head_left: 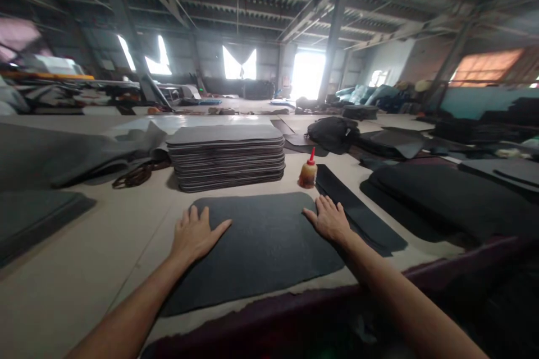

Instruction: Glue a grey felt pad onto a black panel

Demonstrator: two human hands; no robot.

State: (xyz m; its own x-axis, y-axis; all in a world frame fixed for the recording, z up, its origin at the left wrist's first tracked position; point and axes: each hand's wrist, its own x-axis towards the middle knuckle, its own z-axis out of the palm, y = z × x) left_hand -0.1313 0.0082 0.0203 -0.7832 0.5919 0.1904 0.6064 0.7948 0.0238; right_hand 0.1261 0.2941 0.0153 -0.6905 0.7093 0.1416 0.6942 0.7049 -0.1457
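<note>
A dark grey sheet with rounded far corners [265, 247] lies flat on the pale table [105, 235] in front of me. On its left edge rests my left hand [197, 235], palm down with the fingers spread. My right hand [329, 217] lies on the sheet's far right corner, also spread, with its fingers near some long dark strips [362, 213]. Neither hand grips anything. Just beyond my right hand stands a glue-like bottle [308, 173] with a red nozzle. A tall, neat stack of grey sheets [227, 160] sits behind the flat sheet.
Dark layered pieces [446, 196] lie at the right, and another dark pile [37, 219] is at the left. Grey material [76, 151] and a brown coiled strap [132, 175] lie left of the stack. A black bundle [332, 133] sits further back. The table's near edge runs below the sheet.
</note>
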